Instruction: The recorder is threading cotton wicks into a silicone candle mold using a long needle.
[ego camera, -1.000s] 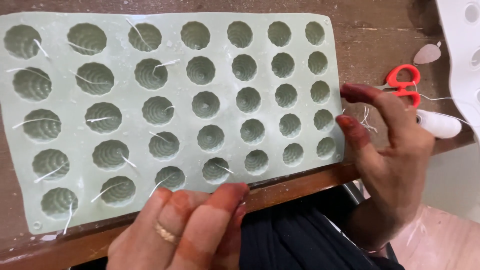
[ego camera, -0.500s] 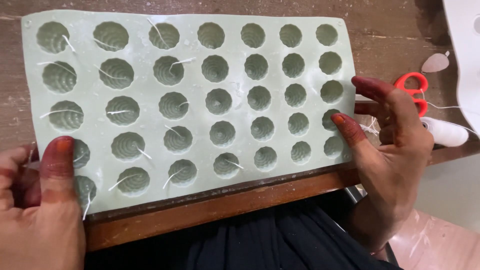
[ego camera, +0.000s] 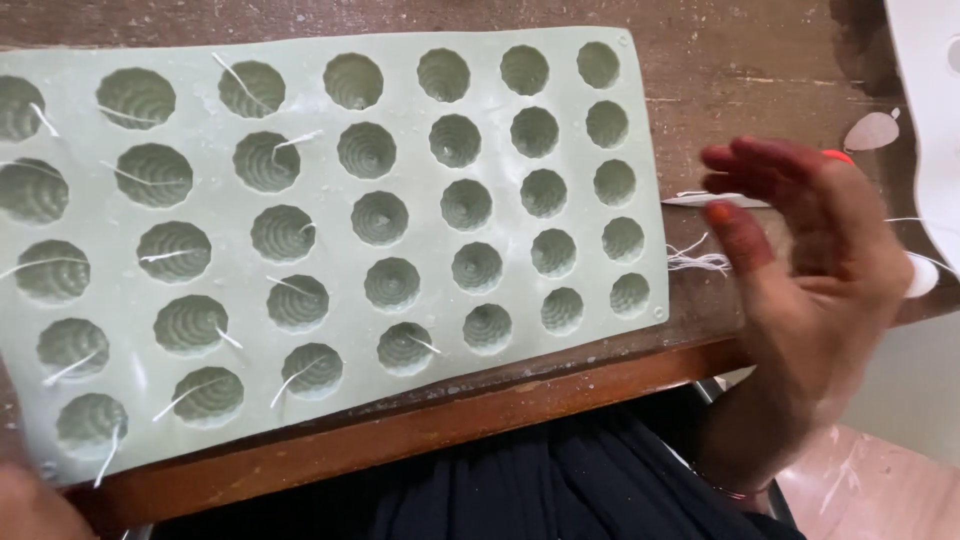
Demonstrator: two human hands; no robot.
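The pale green silicone mould point(ego camera: 330, 240) lies flat on the wooden worktop point(ego camera: 760, 70), its rows of ribbed round cavities facing up. It reaches from the left hand point(ego camera: 25, 505), of which only a sliver shows at the lower left corner by the mould's near corner, across to just short of the right hand point(ego camera: 810, 270). Whether the left hand grips the mould or only rests beside it cannot be told.

The right hand is released, fingers spread and a little blurred, holding nothing; it hovers just past the mould's right edge, above a loose tuft of white wick threads point(ego camera: 695, 258). Behind its fingers a scrap of red scissor handle point(ego camera: 838, 156) peeps out.

Thin white wicks point(ego camera: 292, 141) lie in the cavities nearer the left hand; the columns nearer the right hand look empty. So the step in hand appears to be wicking the mould, roughly half done. The next move would seem to call for pinching up a single thread from the tuft, a fine fingertip grasp, and seating it in an empty cavity.
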